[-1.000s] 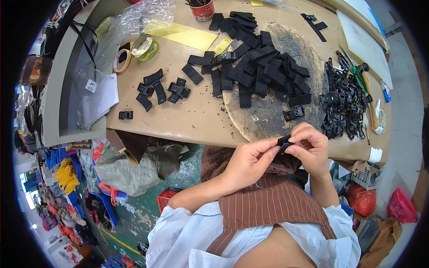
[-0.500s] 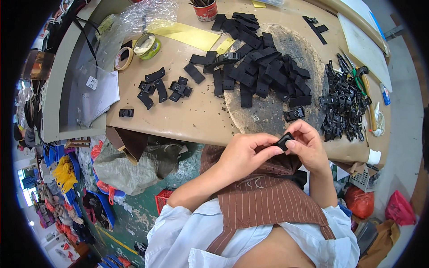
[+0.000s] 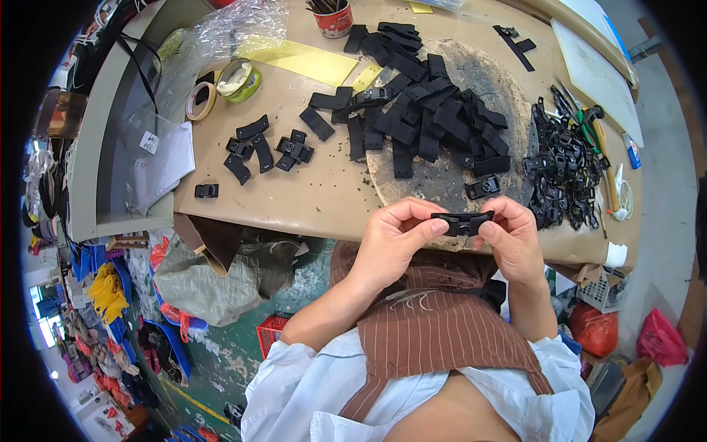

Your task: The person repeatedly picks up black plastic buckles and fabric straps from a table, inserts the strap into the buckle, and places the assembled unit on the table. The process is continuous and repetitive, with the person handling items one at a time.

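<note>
Just over the table's front edge, a short black strap with a buckle [image 3: 462, 224] is stretched crosswise between my hands. My left hand [image 3: 394, 243] pinches its left end between thumb and fingers. At the other end, my right hand [image 3: 515, 239] grips with thumb and forefinger. A single black buckle piece [image 3: 482, 187] lies just beyond my right hand. Past it, black strap pieces [image 3: 427, 121] are heaped on a round, worn slab [image 3: 508, 81]. To the right of the slab is a pile of black buckles [image 3: 560, 173].
On the left of the tan table [image 3: 294, 210] lie several loose strap pieces [image 3: 254, 127] and a small buckle [image 3: 207, 191]. Farther back are a tape roll [image 3: 200, 101], a green tub [image 3: 239, 79] and a red can [image 3: 335, 20]. Pliers [image 3: 591, 132] lie at the right.
My hands have moved slightly apart. The black piece, bunched between my fingertips before, now extends straight across with its buckle showing.
</note>
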